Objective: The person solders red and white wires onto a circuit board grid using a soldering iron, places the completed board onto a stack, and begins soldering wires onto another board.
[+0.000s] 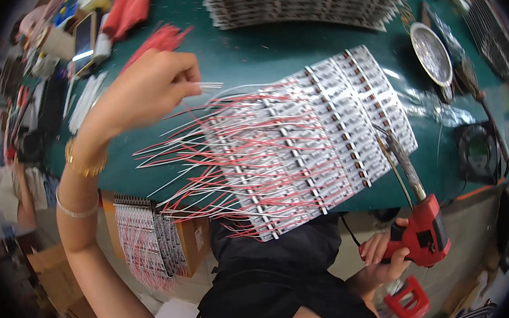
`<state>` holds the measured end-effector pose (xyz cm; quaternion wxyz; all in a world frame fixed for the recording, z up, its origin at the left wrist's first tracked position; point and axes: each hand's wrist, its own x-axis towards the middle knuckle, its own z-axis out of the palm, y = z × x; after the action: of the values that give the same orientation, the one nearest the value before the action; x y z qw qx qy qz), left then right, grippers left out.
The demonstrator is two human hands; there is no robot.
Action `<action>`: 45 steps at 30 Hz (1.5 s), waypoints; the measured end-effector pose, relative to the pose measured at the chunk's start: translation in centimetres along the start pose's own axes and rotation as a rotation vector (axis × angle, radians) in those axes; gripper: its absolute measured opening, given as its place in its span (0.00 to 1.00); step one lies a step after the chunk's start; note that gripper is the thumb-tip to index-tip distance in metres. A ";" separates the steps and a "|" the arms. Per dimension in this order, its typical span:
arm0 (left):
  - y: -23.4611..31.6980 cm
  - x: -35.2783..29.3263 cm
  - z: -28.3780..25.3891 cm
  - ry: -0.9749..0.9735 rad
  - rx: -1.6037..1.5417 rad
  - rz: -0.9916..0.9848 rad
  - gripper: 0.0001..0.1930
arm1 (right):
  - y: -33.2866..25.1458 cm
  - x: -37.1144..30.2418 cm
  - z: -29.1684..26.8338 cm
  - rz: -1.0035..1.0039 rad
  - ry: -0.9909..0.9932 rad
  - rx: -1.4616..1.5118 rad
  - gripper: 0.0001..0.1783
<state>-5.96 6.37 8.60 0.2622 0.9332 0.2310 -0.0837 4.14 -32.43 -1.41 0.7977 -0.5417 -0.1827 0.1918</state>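
My left hand (160, 85) is closed in a pinch, with the ends of a few thin white wires (212, 86) sticking out to the right of its fingers. My right hand (387, 253) grips a red soldering gun (425, 232) by its handle. The gun's metal tip reaches up over the right part of a panel of white circuit boards (347, 114). Red and white wires (206, 157) lie in rows across the panel's left half, their loose ends fanning out past its left edge. Whether the tip touches the panel, I cannot tell.
Stacked board panels (307, 0) stand at the back of the green table (227, 52). A bundle of red wires (162, 40) and a phone (84, 43) are back left. At right are a small metal dish (431, 52) and a dark round-faced device (478, 150). Wired panels (146, 235) hang by a cardboard box.
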 end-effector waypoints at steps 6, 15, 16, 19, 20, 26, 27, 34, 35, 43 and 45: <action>6.3 -0.6 7.7 0.158 -0.576 -0.046 0.05 | -0.1 -0.2 0.7 0.072 -0.033 -0.050 0.37; 8.2 1.6 13.9 0.493 -0.138 0.262 0.05 | -0.9 -0.7 0.3 0.223 -0.008 -0.224 0.46; 8.3 1.6 14.1 0.517 -0.104 0.249 0.05 | -0.7 -0.7 0.1 0.219 -0.027 -0.227 0.48; 8.1 1.5 14.5 0.533 -0.085 0.259 0.06 | 0.1 -1.8 -2.0 0.260 -0.129 -0.304 0.48; 8.1 1.6 14.6 0.543 -0.074 0.268 0.06 | 0.4 -2.2 -2.3 0.263 -0.126 -0.309 0.48; 7.8 1.7 15.0 0.582 -0.069 0.291 0.08 | 1.0 -2.1 -2.3 0.309 -0.098 -0.365 0.46; 7.9 1.7 15.0 0.582 -0.072 0.289 0.08 | 1.4 -3.0 -3.2 0.260 -0.088 -0.442 0.45; 8.0 2.0 15.2 0.621 -0.048 0.308 0.09 | 0.2 -1.9 -0.3 0.265 0.008 -0.321 0.46; 7.9 2.1 15.0 0.624 -0.055 0.309 0.09 | -0.4 -1.3 0.6 0.264 0.005 -0.330 0.46; 8.0 1.8 15.3 0.631 -0.040 0.314 0.08 | -0.4 -0.7 1.1 0.276 -0.020 -0.283 0.47; 7.9 1.8 15.3 0.632 -0.041 0.318 0.08 | -0.3 -0.7 1.2 0.271 -0.012 -0.274 0.47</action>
<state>-1.14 -7.00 -1.31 0.2062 0.9319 0.1541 0.2555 3.00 -31.91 -0.77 0.6823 -0.6637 -0.1373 0.2742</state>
